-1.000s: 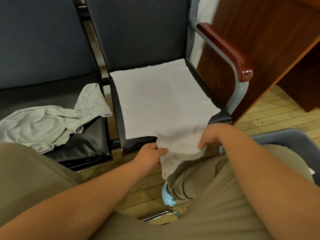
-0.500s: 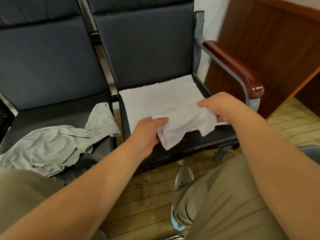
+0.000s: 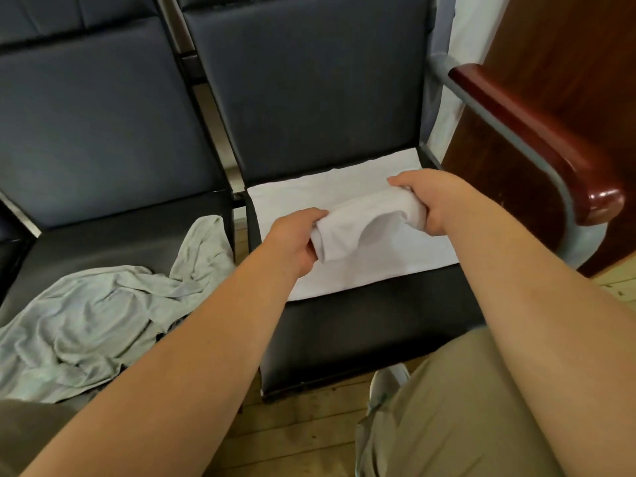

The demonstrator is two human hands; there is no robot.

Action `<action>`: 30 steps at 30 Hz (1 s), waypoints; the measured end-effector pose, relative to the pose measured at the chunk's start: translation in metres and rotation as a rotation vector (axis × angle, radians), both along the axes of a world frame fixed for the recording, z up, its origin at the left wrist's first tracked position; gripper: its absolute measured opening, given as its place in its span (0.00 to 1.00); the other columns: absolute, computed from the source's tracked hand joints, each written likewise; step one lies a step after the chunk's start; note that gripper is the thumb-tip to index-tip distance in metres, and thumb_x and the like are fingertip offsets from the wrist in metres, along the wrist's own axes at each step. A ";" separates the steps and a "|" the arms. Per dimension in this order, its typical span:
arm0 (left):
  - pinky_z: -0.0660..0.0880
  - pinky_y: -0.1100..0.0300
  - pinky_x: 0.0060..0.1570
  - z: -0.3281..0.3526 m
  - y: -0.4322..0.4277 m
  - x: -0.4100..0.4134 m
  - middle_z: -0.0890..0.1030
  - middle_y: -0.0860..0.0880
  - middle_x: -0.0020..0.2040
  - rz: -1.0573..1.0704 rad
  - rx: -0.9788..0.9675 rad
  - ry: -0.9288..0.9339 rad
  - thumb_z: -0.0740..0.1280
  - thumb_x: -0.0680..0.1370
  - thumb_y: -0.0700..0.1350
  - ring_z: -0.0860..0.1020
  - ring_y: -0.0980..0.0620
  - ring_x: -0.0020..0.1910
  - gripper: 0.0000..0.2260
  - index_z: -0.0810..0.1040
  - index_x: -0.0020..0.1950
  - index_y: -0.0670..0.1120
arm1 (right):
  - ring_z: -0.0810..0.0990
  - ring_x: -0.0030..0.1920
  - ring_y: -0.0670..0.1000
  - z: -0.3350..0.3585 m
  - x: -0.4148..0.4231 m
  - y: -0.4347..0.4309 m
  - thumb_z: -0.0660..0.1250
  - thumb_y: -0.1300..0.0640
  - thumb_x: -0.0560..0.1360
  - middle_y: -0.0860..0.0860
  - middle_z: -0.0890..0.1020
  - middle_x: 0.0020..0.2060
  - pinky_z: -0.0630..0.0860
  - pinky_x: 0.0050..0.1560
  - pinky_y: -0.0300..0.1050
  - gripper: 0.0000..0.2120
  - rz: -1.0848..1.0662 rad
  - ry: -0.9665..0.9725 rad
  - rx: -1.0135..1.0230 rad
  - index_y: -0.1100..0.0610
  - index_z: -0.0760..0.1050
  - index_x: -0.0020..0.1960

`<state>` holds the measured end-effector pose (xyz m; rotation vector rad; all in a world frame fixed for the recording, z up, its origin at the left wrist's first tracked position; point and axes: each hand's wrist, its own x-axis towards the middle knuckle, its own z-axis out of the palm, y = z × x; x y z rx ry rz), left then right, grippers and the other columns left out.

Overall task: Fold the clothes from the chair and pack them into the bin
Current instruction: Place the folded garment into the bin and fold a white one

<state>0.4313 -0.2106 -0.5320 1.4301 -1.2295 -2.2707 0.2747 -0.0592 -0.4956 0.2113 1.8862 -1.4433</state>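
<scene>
Two garments noted. A crumpled grey garment point(image 3: 103, 315) lies on the left seat point(image 3: 120, 242), toward its front edge. The left hand point(image 3: 292, 241) grips one end of the white garment point(image 3: 378, 263), fingers curled round the lifted cloth; the right hand point(image 3: 428, 201) clamps the other end likewise. The garment covers the back half of the right seat point(image 3: 361, 325), long axis left to right. Recommended: keep both ends level and taut, and land the fold square on the rear edge.

Two garments on adjoining dark seats.
White garment point(image 3: 378, 266) lies spread on the right seat point(image 3: 361, 332); crumpled grey garment point(image 3: 86, 321) sprawls over the left seat point(image 3: 113, 242).
</scene>
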 end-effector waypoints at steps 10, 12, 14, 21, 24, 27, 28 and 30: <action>0.86 0.45 0.37 0.002 -0.042 -0.028 0.66 0.29 0.76 0.643 0.667 0.424 0.66 0.86 0.47 0.83 0.26 0.55 0.28 0.59 0.84 0.47 | 0.74 0.68 0.76 -0.022 -0.034 -0.037 0.67 0.58 0.85 0.65 0.62 0.79 0.85 0.57 0.65 0.27 -0.500 -0.401 -0.757 0.55 0.64 0.81; 0.87 0.47 0.39 -0.003 -0.034 -0.023 0.69 0.30 0.75 0.648 0.647 0.434 0.63 0.87 0.48 0.87 0.31 0.48 0.28 0.57 0.85 0.48 | 0.79 0.65 0.73 -0.026 -0.037 -0.041 0.64 0.56 0.86 0.64 0.60 0.82 0.83 0.60 0.66 0.30 -0.456 -0.393 -0.674 0.55 0.57 0.85; 0.87 0.52 0.42 -0.009 -0.023 -0.017 0.77 0.33 0.67 0.534 0.511 0.343 0.61 0.87 0.44 0.88 0.40 0.43 0.21 0.63 0.80 0.45 | 0.84 0.60 0.67 -0.027 -0.036 -0.042 0.62 0.56 0.87 0.62 0.66 0.80 0.82 0.63 0.63 0.29 -0.365 -0.358 -0.567 0.59 0.57 0.85; 0.82 0.51 0.53 -0.039 -0.025 0.021 0.82 0.47 0.59 -0.313 -0.638 -0.411 0.67 0.81 0.43 0.83 0.46 0.54 0.13 0.79 0.65 0.45 | 0.83 0.51 0.51 -0.024 -0.033 -0.033 0.60 0.58 0.87 0.51 0.84 0.58 0.80 0.48 0.48 0.13 0.003 0.039 0.077 0.58 0.76 0.70; 0.77 0.51 0.59 -0.055 -0.032 0.049 0.76 0.45 0.64 -0.602 -1.010 -0.647 0.68 0.79 0.47 0.77 0.42 0.63 0.19 0.75 0.69 0.45 | 0.80 0.60 0.51 -0.032 -0.035 -0.011 0.63 0.60 0.85 0.52 0.80 0.68 0.79 0.54 0.47 0.17 0.170 0.220 0.353 0.56 0.75 0.73; 0.78 0.46 0.61 -0.065 -0.030 0.064 0.75 0.43 0.61 -0.686 -1.118 -0.723 0.69 0.76 0.50 0.75 0.41 0.61 0.19 0.76 0.64 0.44 | 0.79 0.68 0.63 -0.042 -0.029 0.010 0.65 0.61 0.80 0.62 0.79 0.68 0.78 0.64 0.56 0.19 0.272 0.414 0.565 0.62 0.76 0.71; 0.78 0.47 0.60 -0.065 -0.027 0.067 0.75 0.44 0.60 -0.692 -1.140 -0.724 0.70 0.75 0.50 0.75 0.41 0.60 0.18 0.76 0.63 0.44 | 0.77 0.69 0.64 -0.047 -0.028 0.016 0.64 0.61 0.82 0.63 0.78 0.69 0.76 0.66 0.56 0.19 0.333 0.438 0.666 0.64 0.75 0.71; 0.77 0.49 0.57 -0.067 -0.023 0.072 0.75 0.45 0.58 -0.688 -1.168 -0.737 0.69 0.75 0.50 0.74 0.42 0.59 0.17 0.76 0.60 0.45 | 0.76 0.69 0.64 -0.054 -0.024 0.023 0.61 0.60 0.85 0.64 0.76 0.67 0.73 0.68 0.54 0.19 0.425 0.462 0.831 0.67 0.71 0.73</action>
